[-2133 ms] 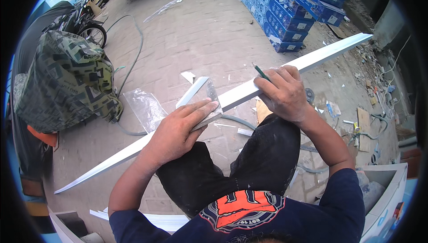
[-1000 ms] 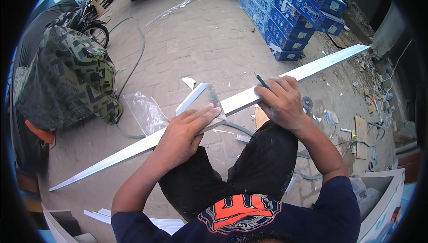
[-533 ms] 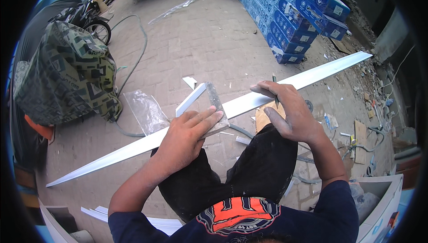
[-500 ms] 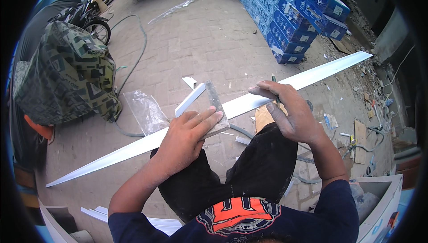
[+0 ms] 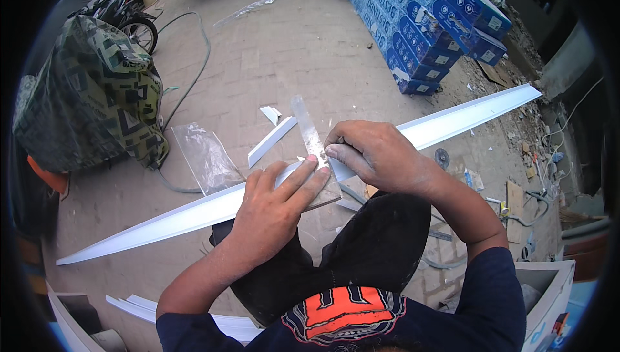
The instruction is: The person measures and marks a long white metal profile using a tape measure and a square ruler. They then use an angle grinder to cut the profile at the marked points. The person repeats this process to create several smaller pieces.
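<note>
A long white profile strip (image 5: 187, 221) lies slantwise across my knees, its far right end raised toward the boxes. Across it sits a grey metal try square (image 5: 306, 121), blade pointing away from me. My left hand (image 5: 274, 198) holds the square down against the strip with fingers laid over its stock; the thumb is out of sight. My right hand (image 5: 378, 153) is bent in a pinch at the blade's right edge, over the strip. The thin dark pencil seen in it earlier is now hidden by the fingers.
Short white offcuts (image 5: 273, 142) and a clear plastic sheet (image 5: 205, 158) lie on the paving ahead. Stacked blue boxes (image 5: 413, 35) stand far right, a patterned cloth-covered heap (image 5: 97, 93) left. A hose (image 5: 205, 61) curves across the ground. More white strips (image 5: 219, 326) lie at lower left.
My right hand has moved left and down onto the strip beside the square, its fingers closing from a looser hold. The left hand stays on the square, with its fingers spread wider.
</note>
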